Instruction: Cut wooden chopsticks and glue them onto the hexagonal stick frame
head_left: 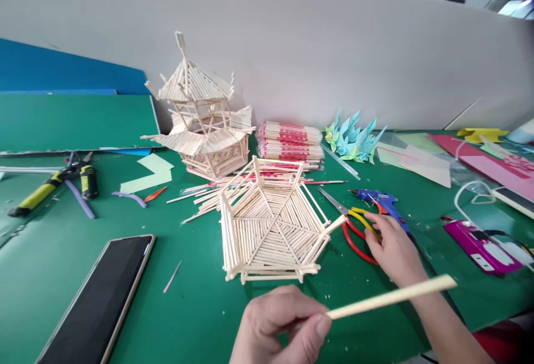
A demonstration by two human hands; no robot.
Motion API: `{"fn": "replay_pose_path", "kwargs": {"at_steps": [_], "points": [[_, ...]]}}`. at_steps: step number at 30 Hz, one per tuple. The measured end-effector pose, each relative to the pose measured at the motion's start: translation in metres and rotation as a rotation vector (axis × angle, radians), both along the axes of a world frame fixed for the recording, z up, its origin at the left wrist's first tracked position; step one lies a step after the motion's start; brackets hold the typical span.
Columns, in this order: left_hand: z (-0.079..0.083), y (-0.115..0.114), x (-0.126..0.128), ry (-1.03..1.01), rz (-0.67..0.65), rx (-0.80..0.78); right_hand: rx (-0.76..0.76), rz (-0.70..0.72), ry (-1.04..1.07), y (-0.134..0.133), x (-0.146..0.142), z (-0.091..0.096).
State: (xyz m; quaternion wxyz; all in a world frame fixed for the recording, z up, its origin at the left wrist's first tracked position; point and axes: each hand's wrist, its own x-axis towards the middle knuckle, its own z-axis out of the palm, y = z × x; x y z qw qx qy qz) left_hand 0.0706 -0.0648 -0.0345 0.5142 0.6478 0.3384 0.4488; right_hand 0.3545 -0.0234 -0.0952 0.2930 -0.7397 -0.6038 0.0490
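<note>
My left hand (283,325) is low in the middle of the view and pinches one end of a single pale chopstick (392,296), which points right and slightly up. My right hand (392,247) rests on the green table to the right of a hexagonal chopstick frame (271,225). Its thumb and fingers close around the yellow and red handles of the scissors (354,225). A blue glue gun (384,201) lies just behind that hand. The scissor blades point up and left towards the frame.
A two-tiered chopstick pagoda (200,124) stands at the back with wrapped chopstick bundles (290,141) and loose sticks beside it. Paper cranes (352,138), coloured paper sheets, a pink device (479,247), a phone (100,297) and pliers (54,183) lie on the green mat (187,308).
</note>
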Motion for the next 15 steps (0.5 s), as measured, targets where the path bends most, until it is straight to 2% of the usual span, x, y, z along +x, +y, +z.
{"fn": "replay_pose_path", "kwargs": {"at_steps": [3,6,11,15], "points": [[0.002,0.001,-0.002,-0.094,0.005,-0.373,-0.115,0.002,-0.09,0.017,0.015,-0.008],[0.006,0.006,-0.002,-0.208,0.053,-0.618,-0.192,0.017,-0.132,0.023,0.018,-0.012],[0.016,0.014,0.001,-0.308,0.097,-0.786,-0.163,-0.032,-0.145,0.013,0.017,-0.003],[0.025,0.017,0.003,-0.319,0.103,-0.855,-0.125,-0.138,-0.087,-0.021,0.016,0.018]]}}
